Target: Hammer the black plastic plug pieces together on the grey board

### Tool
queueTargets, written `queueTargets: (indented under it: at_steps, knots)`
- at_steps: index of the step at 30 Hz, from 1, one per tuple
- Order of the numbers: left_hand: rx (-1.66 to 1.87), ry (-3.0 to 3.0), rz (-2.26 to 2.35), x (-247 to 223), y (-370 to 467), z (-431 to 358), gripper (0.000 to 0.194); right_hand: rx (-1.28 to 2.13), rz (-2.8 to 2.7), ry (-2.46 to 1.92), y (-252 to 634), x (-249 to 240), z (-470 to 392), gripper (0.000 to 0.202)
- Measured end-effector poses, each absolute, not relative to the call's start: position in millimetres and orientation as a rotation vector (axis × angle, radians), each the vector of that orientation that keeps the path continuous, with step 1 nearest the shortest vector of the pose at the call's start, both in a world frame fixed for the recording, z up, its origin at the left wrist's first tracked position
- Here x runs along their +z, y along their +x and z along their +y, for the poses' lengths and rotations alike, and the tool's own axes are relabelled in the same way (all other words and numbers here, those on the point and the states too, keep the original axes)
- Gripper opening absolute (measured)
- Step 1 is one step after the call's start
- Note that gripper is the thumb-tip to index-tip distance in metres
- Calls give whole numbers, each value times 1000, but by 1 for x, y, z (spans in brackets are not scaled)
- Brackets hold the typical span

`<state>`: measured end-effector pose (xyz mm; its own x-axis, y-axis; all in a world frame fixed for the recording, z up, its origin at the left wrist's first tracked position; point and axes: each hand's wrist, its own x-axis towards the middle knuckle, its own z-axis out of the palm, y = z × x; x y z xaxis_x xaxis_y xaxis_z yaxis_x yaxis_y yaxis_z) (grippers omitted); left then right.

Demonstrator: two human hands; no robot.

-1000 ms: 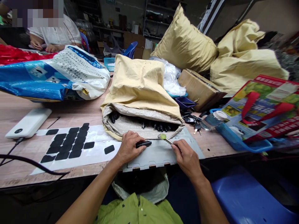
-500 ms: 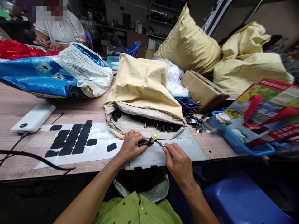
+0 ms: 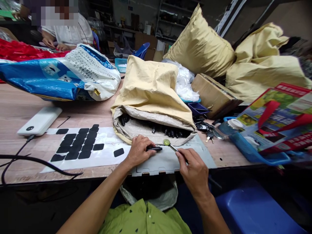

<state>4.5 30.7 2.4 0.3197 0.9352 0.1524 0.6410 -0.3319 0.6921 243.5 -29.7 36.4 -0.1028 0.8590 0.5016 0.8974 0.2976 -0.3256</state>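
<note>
My left hand (image 3: 140,150) rests at the front edge of the cream sack (image 3: 151,78), its fingers closed on a small black cylindrical piece (image 3: 156,149). Held in my right hand (image 3: 193,169) is a thin metal tool (image 3: 173,148) with a round yellow-green tip (image 3: 166,142), a little apart from the black piece. Both hands are over a light grey board (image 3: 168,162). Several black pieces (image 3: 173,132) lie inside the sack's open mouth, which faces me. To the left, black rounded patches (image 3: 78,141) are on a white sheet (image 3: 104,159).
A white power bank (image 3: 40,122) with a cable lies left, near a blue and white bag (image 3: 63,78). On the right are keys (image 3: 209,138), a bottle (image 3: 227,129), a blue tray (image 3: 260,156) and a printed bag (image 3: 280,120). A person (image 3: 70,32) sits across the table.
My right hand has moved right, drawing the tool's round tip away from the black piece. The black piece now lies flatter in my left hand. The whole view has shifted slightly.
</note>
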Motion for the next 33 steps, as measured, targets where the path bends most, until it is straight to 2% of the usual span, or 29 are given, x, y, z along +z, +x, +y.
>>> queueTargets:
  at_steps: [8,11,17,23,33]
  knots:
    - [844,2041,1282,1,-3,31,16,-209,-2014,-1603,291,2,-7,12]
    - [855,2043,1274,2,-3,30,17,-182,-1989,-1566,279,12,-7,15]
    - [855,2100,1225,3,-3,28,16,153,-2164,-1333,225,42,-8,26]
    - [824,2163,1178,1,-3,26,19,118,-2329,-1350,204,34,0,14]
    - [785,2289,1220,-1,2,26,20,140,-2373,-1408,201,34,1,17]
